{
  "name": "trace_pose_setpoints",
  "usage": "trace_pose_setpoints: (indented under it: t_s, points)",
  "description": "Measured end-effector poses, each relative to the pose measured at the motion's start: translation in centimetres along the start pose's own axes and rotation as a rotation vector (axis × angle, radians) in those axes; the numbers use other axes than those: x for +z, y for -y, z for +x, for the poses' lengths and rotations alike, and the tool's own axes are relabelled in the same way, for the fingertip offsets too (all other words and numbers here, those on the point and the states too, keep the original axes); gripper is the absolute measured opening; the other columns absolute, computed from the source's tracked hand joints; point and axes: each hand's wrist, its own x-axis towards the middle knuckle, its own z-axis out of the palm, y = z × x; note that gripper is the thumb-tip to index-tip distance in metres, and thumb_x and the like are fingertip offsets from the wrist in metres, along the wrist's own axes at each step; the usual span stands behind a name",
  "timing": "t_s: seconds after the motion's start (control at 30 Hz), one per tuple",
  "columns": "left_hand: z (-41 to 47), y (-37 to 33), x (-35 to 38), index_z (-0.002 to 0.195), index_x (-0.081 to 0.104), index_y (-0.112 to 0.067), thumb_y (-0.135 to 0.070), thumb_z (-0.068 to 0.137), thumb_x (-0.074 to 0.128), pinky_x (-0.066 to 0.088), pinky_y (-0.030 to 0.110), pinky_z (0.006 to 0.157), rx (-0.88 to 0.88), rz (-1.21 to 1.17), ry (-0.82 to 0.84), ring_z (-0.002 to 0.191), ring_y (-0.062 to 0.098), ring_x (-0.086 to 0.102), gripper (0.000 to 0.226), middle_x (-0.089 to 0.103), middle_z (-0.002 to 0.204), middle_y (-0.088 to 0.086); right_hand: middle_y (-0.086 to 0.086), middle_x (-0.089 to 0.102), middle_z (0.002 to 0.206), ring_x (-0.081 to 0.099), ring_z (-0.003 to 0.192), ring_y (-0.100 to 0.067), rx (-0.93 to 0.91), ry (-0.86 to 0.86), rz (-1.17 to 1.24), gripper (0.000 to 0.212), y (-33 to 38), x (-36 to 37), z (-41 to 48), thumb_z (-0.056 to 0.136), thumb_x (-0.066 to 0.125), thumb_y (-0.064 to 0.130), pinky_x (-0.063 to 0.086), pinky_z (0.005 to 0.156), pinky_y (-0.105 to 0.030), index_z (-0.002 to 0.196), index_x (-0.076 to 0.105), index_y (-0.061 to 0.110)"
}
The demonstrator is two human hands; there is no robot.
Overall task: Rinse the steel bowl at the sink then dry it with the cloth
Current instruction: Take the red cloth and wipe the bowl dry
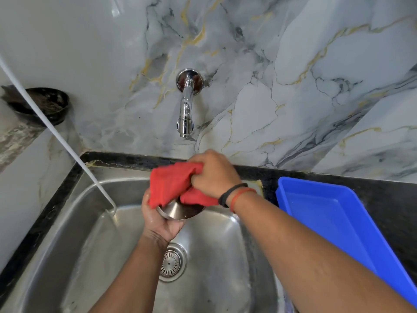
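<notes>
Both forearms reached up from the bottom edge of the frame over the steel sink, whose round drain strainer lay at lower centre. At the middle of the frame the left hand cupped the steel bowl from below and the left, fingers curled around its rim, holding it tilted above the basin. The right hand, with a black band and an orange thread at the wrist, was closed on a bunched red cloth pressed against the bowl, covering most of it so that only the lower rim and part of the wall showed. Above them, at centre, a chrome tap stuck out of the marbled wall; no water was visible at its spout. A blue plastic tray sat on the dark counter at the right, beside the sink. A white hose ran diagonally from the upper left down into the basin, and a dark round dish sat on the ledge at the left.
</notes>
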Motion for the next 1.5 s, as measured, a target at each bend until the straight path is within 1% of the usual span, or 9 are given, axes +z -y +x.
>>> trace_pose_setpoints:
  t_s: [0.13, 0.37, 0.5, 0.6, 0.77, 0.93, 1.17, 1.37, 1.5]
  points:
    - [0.0, -1.1, -0.9, 0.120, 0.062, -0.019, -0.044, 0.083, 0.052, 0.037, 0.078, 0.096, 0.022, -0.001, 0.015, 0.115, 0.044, 0.058, 0.046, 0.065, 0.120, 0.018, -0.002, 0.066, 0.063, 0.062, 0.064, -0.023, 0.345, -0.422, 0.367, 0.004, -3.0, -0.6, 0.2, 0.067, 0.061, 0.018, 0.049, 0.056, -0.030, 0.065, 0.063, 0.015]
    - [0.5, -0.7, 0.1, 0.099, 0.071, -0.021, -0.052, 0.072, 0.068, 0.059, 0.040, 0.070, 0.080, 0.142, 0.010, 0.087, 0.027, 0.069, 0.041, 0.073, 0.093, 0.008, -0.005, 0.075, 0.096, 0.071, 0.090, -0.025, 0.603, 0.059, 0.891, 0.046, -5.3, 2.8, -1.5, 0.054, 0.087, 0.020, 0.057, 0.085, -0.041, 0.097, 0.070, 0.018]
    - [0.4, -0.5, 0.0, 0.093, 0.075, -0.017, -0.037, 0.080, 0.051, 0.058, 0.037, 0.069, 0.014, 0.306, -0.031, 0.082, 0.027, 0.070, 0.034, 0.074, 0.089, 0.010, 0.001, 0.069, 0.087, 0.067, 0.089, -0.025, 0.576, 0.035, 0.648, 0.035, -6.5, 3.2, -1.8, 0.066, 0.074, 0.000, 0.053, 0.075, -0.029, 0.093, 0.065, 0.021]
    - [1.2, -0.6, 0.4, 0.091, 0.076, -0.022, -0.007, 0.088, 0.052, 0.055, 0.030, 0.068, 0.145, 0.860, -0.189, 0.085, 0.023, 0.068, 0.028, 0.077, 0.085, -0.002, 0.000, 0.065, 0.084, 0.062, 0.081, -0.024, 0.536, 0.011, 0.267, 0.035, -6.9, 2.8, -2.0, 0.068, 0.059, 0.002, 0.042, 0.065, -0.023, 0.095, 0.064, 0.024]
    - [2.2, 0.1, 0.6, 0.085, 0.075, -0.021, 0.000, 0.088, 0.067, 0.051, 0.008, 0.060, 0.329, 1.055, -0.240, 0.068, -0.002, 0.067, 0.023, 0.076, 0.072, -0.014, 0.000, 0.073, 0.090, 0.066, 0.084, -0.022, 0.532, -0.088, 0.376, 0.037, -6.3, 2.6, -1.9, 0.066, 0.062, 0.004, 0.050, 0.071, -0.026, 0.097, 0.071, 0.024]
    - [2.1, 2.1, 0.1, 0.076, 0.065, -0.019, -0.014, 0.094, 0.062, 0.042, 0.030, 0.056, 0.411, 0.832, -0.619, 0.059, 0.018, 0.051, 0.020, 0.058, 0.065, 0.002, 0.008, 0.072, 0.092, 0.068, 0.082, -0.013, 0.661, -0.062, 0.751, 0.036, -6.0, 4.0, -2.9, 0.071, 0.069, 0.013, 0.056, 0.074, -0.024, 0.103, 0.072, 0.027]
    - [2.0, -0.1, 1.0, 0.084, 0.074, -0.030, -0.057, 0.081, 0.068, 0.051, 0.034, 0.069, 0.548, 1.961, -0.428, 0.077, 0.029, 0.069, 0.028, 0.077, 0.079, 0.002, 0.021, 0.064, 0.070, 0.062, 0.062, 0.003, 0.713, -0.062, 0.611, 0.025, -6.8, 4.3, -4.7, 0.071, 0.064, 0.009, 0.046, 0.054, -0.012, 0.072, 0.066, 0.034]
    - [1.2, 1.1, 1.6, 0.067, 0.061, -0.011, -0.051, 0.092, 0.056, 0.037, 0.037, 0.060, 0.568, 1.796, -0.654, 0.073, 0.047, 0.062, 0.047, 0.070, 0.074, 0.025, 0.023, 0.070, 0.081, 0.065, 0.073, -0.003, 0.619, -0.082, 0.692, 0.045, -5.2, 4.4, -4.3, 0.065, 0.058, 0.020, 0.053, 0.067, -0.017, 0.088, 0.071, 0.056]
    - [0.7, 0.9, 1.9, 0.077, 0.066, -0.018, -0.064, 0.087, 0.054, 0.048, 0.038, 0.062, 0.486, 2.051, -0.489, 0.077, 0.043, 0.067, 0.048, 0.073, 0.079, 0.019, 0.022, 0.066, 0.067, 0.064, 0.067, -0.002, 0.664, -0.046, 0.618, 0.027, -6.1, 3.6, -4.8, 0.068, 0.063, 0.012, 0.046, 0.057, -0.013, 0.077, 0.071, 0.036]
